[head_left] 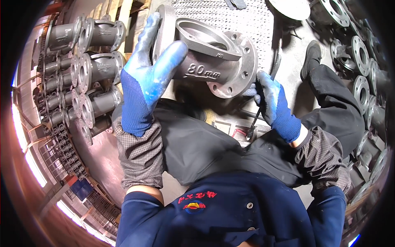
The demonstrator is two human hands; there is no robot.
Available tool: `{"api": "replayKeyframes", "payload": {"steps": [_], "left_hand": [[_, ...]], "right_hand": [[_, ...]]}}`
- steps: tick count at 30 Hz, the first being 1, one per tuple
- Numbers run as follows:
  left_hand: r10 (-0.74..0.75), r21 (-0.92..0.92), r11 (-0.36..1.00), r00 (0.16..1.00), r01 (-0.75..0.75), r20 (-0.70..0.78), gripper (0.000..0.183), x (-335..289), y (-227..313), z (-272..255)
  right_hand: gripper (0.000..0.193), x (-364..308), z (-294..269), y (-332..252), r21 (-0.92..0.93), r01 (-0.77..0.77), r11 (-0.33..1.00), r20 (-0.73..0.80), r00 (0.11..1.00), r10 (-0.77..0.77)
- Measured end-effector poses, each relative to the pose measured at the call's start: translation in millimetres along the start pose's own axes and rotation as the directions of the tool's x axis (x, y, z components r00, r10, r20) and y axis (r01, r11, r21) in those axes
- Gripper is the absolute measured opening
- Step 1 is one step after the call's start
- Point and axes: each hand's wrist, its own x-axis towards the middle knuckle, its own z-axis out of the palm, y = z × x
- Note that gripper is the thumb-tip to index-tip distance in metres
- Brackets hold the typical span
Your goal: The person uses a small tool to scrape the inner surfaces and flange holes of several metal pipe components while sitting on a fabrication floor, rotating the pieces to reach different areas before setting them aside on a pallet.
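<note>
A grey cast-iron valve body (201,74), with round end flanges and a wide oval opening on top, lies in front of me. My left hand (150,70), in a blue coated glove, holds its left flange, with the thumb over the near side and the fingers stretched up along the rim. My right hand (271,99), gloved alike, is beside the right flange with its fingers curled. A thin dark rod-like piece (255,121) runs down from these fingers. What they close round is partly hidden, and I cannot tell whether they touch the flange.
Similar flanged castings (101,68) are stacked on the left, and more castings (361,55) stand on the right. A light textured surface (247,20) lies beyond the valve body. A black cable (278,61) and a pale round disc (291,7) are at the far right. My legs flank the work.
</note>
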Motion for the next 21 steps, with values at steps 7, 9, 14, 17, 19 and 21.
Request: {"api": "replayKeyframes", "payload": {"steps": [7, 9, 14, 17, 19, 21], "left_hand": [[0.63, 0.572, 0.57, 0.76, -0.59, 0.156, 0.042, 19.7, -49.2, -30.0], [0.636, 0.496, 0.626, 0.762, -0.601, 0.121, 0.042, 21.6, -57.9, -36.1], [0.568, 0.554, 0.68, 0.823, -0.481, 0.017, 0.036, 8.4, -59.9, -39.4], [0.578, 0.592, 0.656, 0.816, -0.469, 0.005, 0.034, 7.1, -55.2, -37.8], [0.526, 0.542, 0.729, 0.849, -0.418, -0.052, 0.032, 5.9, -56.6, -35.0], [0.449, 0.489, 0.801, 0.887, -0.346, -0.107, 0.031, 5.6, -57.9, -33.3]], "right_hand": [[0.036, 14.6, 8.5, -17.8, -0.06, 0.192, 0.98, 0.101, 0.977, -0.185], [0.036, 18.7, 9.6, -18.4, -0.188, 0.437, 0.88, 0.159, 0.897, -0.411], [0.037, 27.1, 18.4, -23.6, -0.148, 0.419, 0.896, 0.12, 0.907, -0.404], [0.031, 20.5, 20.8, -36.2, -0.271, 0.512, 0.815, 0.19, 0.859, -0.476], [0.03, 25.2, 17.4, -34.5, -0.451, 0.691, 0.565, 0.282, 0.711, -0.644], [0.03, 27.1, 15.3, -34.3, -0.495, 0.743, 0.45, 0.334, 0.641, -0.691]]}}
